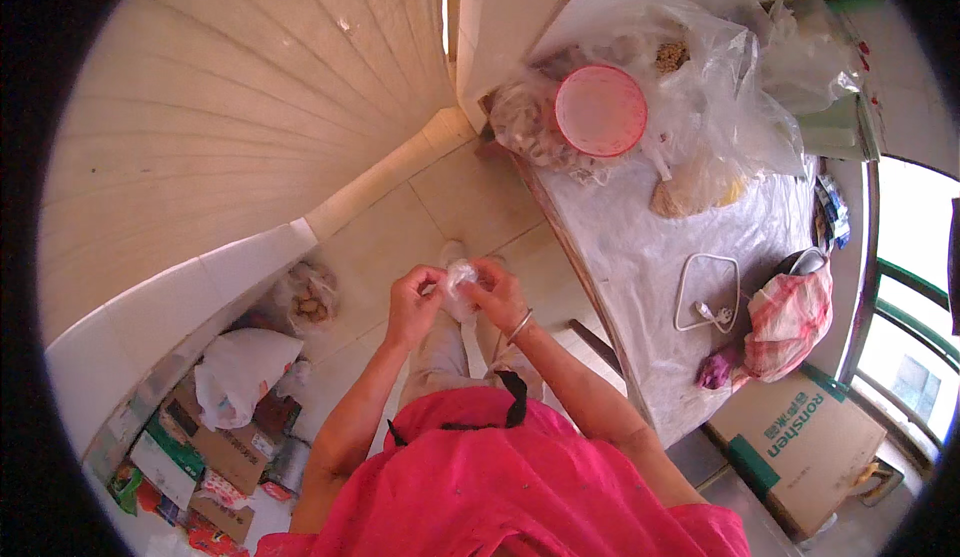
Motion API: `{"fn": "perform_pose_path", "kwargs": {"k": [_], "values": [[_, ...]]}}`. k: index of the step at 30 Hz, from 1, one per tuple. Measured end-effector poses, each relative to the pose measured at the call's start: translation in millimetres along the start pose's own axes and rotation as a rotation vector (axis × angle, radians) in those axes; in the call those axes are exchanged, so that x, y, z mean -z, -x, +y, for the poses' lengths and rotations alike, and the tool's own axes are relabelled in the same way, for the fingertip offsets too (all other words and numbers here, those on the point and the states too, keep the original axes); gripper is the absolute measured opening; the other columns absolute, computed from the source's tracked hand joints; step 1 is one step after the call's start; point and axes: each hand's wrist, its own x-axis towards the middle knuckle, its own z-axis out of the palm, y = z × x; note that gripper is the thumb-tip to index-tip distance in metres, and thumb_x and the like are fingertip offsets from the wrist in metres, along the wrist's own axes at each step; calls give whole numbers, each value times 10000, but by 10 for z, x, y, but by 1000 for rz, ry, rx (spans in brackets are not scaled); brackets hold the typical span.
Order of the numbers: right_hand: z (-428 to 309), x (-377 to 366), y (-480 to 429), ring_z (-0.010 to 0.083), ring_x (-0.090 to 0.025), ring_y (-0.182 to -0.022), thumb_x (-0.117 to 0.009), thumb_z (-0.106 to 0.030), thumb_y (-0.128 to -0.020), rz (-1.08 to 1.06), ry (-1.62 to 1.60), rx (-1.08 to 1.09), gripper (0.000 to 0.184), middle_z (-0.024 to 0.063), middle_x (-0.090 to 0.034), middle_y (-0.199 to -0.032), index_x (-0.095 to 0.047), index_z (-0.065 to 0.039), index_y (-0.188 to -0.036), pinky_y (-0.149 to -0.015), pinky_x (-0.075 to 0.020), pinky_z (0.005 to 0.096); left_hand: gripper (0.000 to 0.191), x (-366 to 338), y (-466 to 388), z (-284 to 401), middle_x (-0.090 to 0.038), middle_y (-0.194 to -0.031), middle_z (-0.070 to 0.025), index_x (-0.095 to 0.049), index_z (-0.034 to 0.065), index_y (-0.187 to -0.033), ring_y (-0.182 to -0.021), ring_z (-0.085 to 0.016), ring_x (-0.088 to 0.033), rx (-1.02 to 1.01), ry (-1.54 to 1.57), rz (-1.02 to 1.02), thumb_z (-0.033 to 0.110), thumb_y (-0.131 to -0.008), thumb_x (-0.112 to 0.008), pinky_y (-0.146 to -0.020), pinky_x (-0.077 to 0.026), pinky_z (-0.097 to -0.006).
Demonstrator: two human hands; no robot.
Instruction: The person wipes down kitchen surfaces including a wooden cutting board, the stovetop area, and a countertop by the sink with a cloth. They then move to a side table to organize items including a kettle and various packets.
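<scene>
My left hand [414,305] and my right hand [498,291] are close together in front of my waist, above the tiled floor. Between them is a small clear plastic bag [460,278], bunched up at its top. The fingertips of both hands pinch it, one hand on each side. A bracelet is on my right wrist. My feet and trouser legs show below the bag.
At right stands a table with a plastic cover [600,234], bearing a pink-rimmed bowl [601,111], clear plastic bags [720,107], a white power cord [681,291] and a red-and-white bag [791,317]. A cardboard box [806,437] is beyond it. Boxes and a white bag [244,369] lie left.
</scene>
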Motion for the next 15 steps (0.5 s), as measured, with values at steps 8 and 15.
{"fn": "perform_pose_path", "kwargs": {"k": [8,15], "values": [[287,61,-390,193,-607,-707,-605,-37,-755,73,737,363,205,118,-642,-825,-600,-24,-960,-631,-485,330,191,-171,-49,-143,-581,-909,-94,-577,-6,-930,-821,-171,-608,-226,-257,16,-108,-770,-551,-684,-502,-253],[901,536,-1113,221,-614,-785,-528,29,-755,188,604,310,200,105,-632,-825,-623,-41,-917,-679,-488,303,282,-362,-387,-419,-528,-1058,-114,-544,24,-1047,-904,-241,-585,-292,-235,17,-72,-784,-574,-796,-497,-297]]}}
